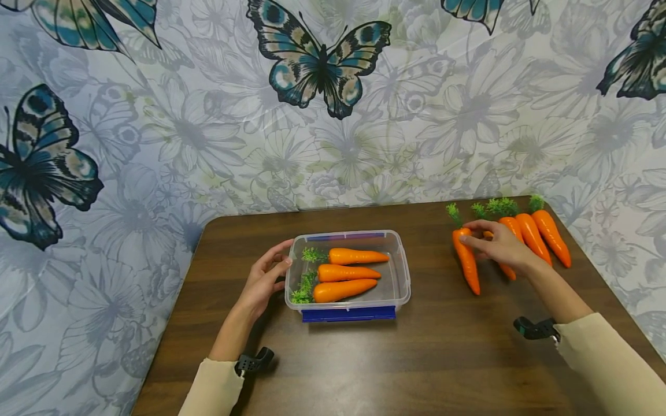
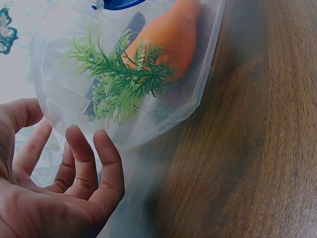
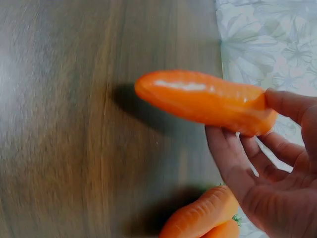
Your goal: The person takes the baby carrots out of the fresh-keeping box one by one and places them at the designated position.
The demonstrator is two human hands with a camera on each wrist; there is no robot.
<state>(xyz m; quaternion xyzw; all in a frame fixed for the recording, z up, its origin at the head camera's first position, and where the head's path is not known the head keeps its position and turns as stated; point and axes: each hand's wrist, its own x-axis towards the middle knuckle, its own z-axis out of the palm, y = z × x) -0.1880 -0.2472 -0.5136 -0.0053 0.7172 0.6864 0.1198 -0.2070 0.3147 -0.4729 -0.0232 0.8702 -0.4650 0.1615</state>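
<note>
My right hand (image 1: 496, 242) pinches an orange carrot (image 1: 468, 266) with a green leafy top, near its thick end. In the right wrist view the held carrot (image 3: 208, 101) points away from the fingers, its shadow apart from it on the table. At the left end of a clear plastic container (image 1: 404, 271) with blue clips, my left hand (image 1: 262, 280) rests its loosely bent fingers against the outside wall. Three carrots (image 1: 348, 272) lie side by side in the container, leafy tops to the left. Green leaves (image 2: 124, 74) show through its wall in the left wrist view.
Several more carrots (image 1: 551, 237) lie at the table's back right corner, beside and partly under the right hand. The brown wooden table (image 1: 364, 370) backs onto a wall covering (image 1: 442, 138) with butterflies and flowers. Black straps (image 1: 255, 359) are around both wrists.
</note>
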